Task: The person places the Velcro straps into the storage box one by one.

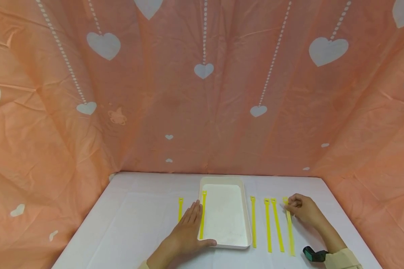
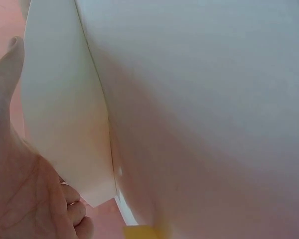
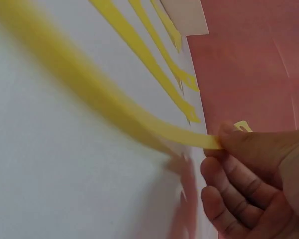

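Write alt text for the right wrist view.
A right hand pinches a yellow strap near its slotted end, the strap curving away over a white tabletop. Three more straps lie beside it, with the corner of a white tray past them and a pinkish backdrop behind.

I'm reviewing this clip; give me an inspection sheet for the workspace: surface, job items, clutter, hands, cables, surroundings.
Surface: white table, its top flat.
Job items: white tray; one yellow strap inside along its left side; another strap on the table left of it; three straps to its right; one held strap.
Clutter: nothing seen.
Left hand: against the tray's near left corner, fingers straight.
Right hand: pinches the held strap near its slotted end; dark device at the wrist.
Cables: nothing seen.
Surroundings: peach backdrop with white hearts.
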The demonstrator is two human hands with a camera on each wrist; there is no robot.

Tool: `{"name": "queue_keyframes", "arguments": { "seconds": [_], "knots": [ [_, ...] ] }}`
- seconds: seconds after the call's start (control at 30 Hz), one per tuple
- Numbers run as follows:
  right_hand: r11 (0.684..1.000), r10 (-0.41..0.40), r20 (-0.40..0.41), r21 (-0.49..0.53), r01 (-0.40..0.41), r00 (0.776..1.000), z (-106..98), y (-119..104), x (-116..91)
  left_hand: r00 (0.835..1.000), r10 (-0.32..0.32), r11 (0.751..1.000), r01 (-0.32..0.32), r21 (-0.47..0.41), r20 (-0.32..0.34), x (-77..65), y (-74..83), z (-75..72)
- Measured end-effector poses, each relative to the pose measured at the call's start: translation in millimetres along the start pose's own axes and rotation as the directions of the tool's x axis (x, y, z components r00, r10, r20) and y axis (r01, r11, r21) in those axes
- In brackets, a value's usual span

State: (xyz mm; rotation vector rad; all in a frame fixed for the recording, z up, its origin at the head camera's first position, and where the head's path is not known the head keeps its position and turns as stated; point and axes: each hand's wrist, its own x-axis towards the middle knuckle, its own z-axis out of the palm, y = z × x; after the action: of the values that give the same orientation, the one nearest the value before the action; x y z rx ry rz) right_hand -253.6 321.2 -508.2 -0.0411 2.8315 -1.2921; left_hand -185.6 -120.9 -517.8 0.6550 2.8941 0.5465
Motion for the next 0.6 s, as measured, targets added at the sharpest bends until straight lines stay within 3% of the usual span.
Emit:
{"name": "queue_keyframes", "arguments": {
  "seconds": [0.4, 0.6],
  "knots": [
    [0.991, -0.128, -0.120, -0.056, 0.122, 0.985, -4, -13, -3, 1.000, 0.001, 1.000, -0.001, 0.006, -0.008, -1.3, 2.4, -1.4],
    [0.991, -0.132, -0.145, 0.016, 0.135, 0.981, -6, -24, -5, 1.000, -0.003, 1.000, 0.003, 0.001, -0.001, -1.3, 2.7, -2.2]
  ]
}}
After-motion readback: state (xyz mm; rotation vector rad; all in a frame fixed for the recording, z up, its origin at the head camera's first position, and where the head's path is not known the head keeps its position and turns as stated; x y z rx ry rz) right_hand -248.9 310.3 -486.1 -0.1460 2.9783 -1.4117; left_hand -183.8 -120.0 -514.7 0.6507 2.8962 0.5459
